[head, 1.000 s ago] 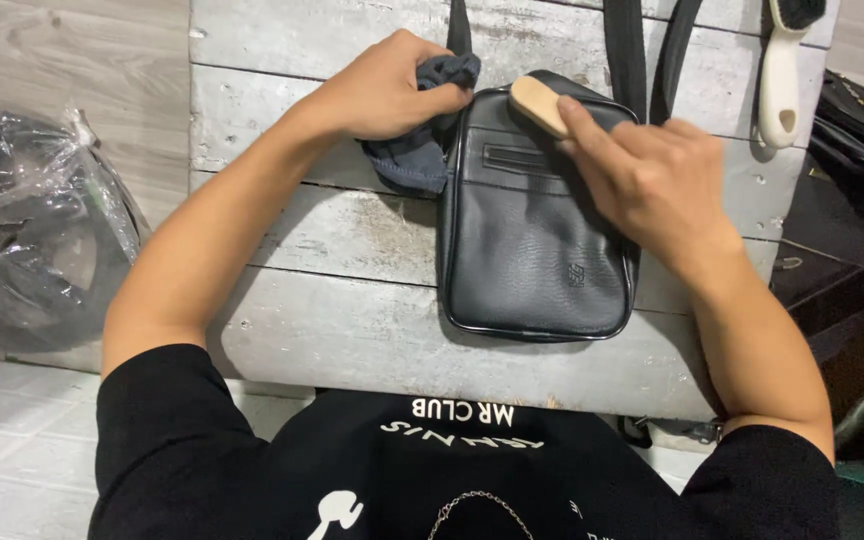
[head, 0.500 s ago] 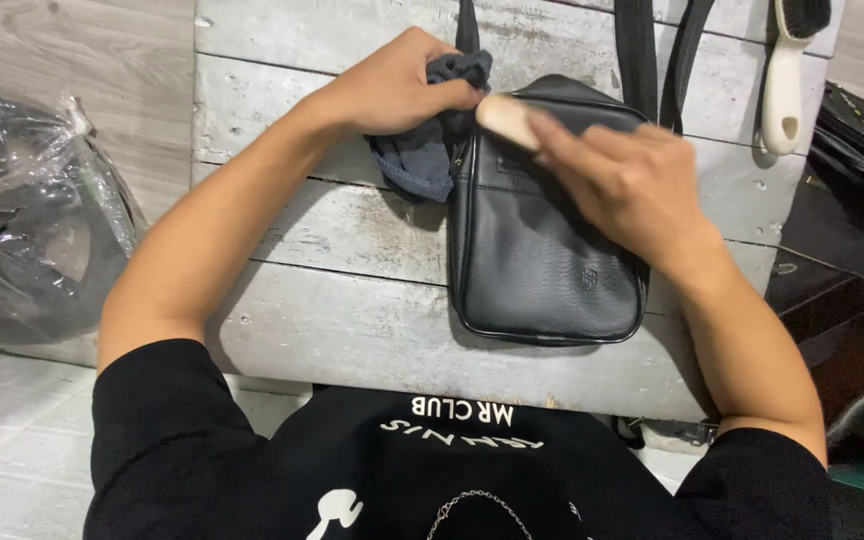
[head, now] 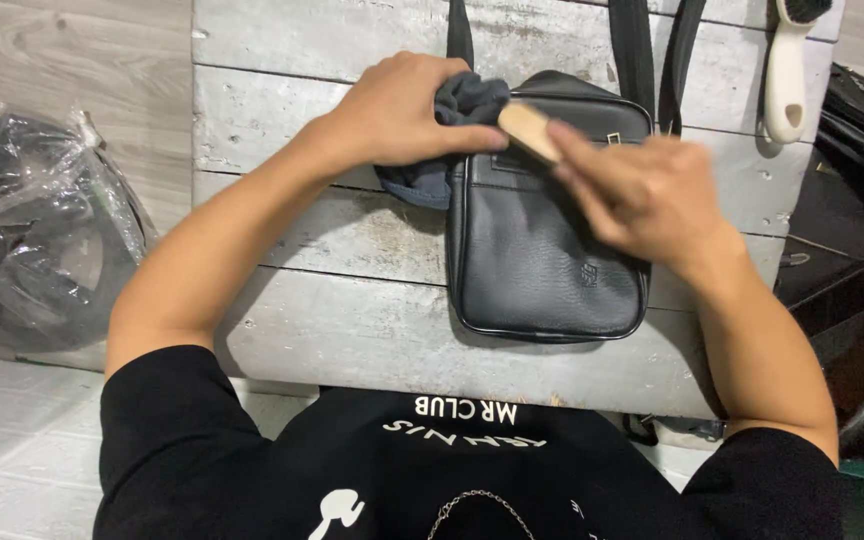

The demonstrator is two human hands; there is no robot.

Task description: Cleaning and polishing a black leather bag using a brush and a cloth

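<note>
Right hand (head: 642, 195) rubs wooden brush (head: 527, 130) on black bag (head: 542, 250) — left hand (head: 402, 110) grips cloth (head: 457, 110).

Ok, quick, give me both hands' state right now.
Left hand: closed on a dark cloth, pressed at the black bag.
Right hand: closed on a wooden brush, on the bag.

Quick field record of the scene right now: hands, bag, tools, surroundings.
left hand: pressing a dark cloth at the bag's top left corner
right hand: holding a small wooden brush on the bag's top edge
bag: black leather, flat on a whitewashed plank table, straps running up
spare brush: white handle, upper right, untouched
left of table: plastic-wrapped bundle
</note>
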